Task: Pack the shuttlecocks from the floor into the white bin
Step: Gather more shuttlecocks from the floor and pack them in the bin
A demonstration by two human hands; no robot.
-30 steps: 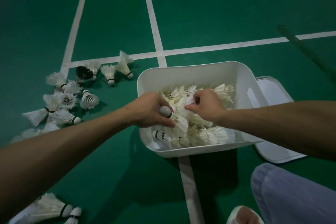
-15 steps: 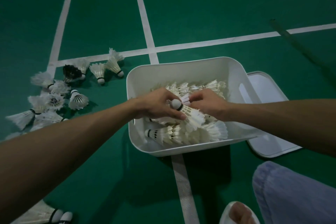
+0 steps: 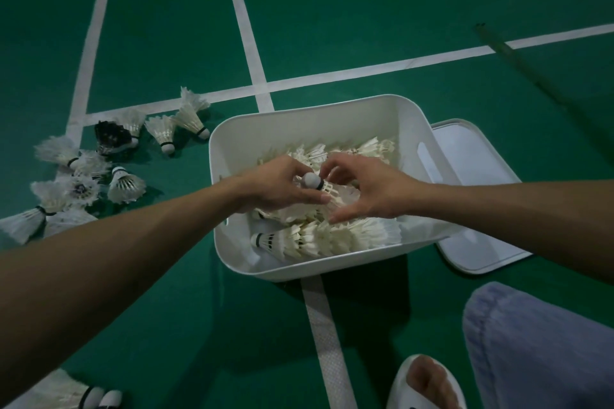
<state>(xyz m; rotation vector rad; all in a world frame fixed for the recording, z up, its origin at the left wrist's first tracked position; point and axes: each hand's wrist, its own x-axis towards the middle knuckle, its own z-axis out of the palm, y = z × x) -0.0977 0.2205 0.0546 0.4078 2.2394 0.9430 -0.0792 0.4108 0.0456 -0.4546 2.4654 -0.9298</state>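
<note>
White feathers already fill the bin [image 3: 315,126]. Over its middle, the left hand [image 3: 275,191] pinches a shuttlecock [image 3: 312,181] by the cork, and the right hand [image 3: 375,192] curls round its skirt. The cork points at the bin's left wall, with the long axis across the bin. It should be lined up with the rows beneath and eased in without crushing feathers. Loose shuttlecocks [image 3: 126,183] wait left of the bin.

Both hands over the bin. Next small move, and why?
Probably lower the shuttlecock onto the packed shuttlecocks and release: left hand grips its cork end, right hand curves round its feathers, both above the white bin.
</note>
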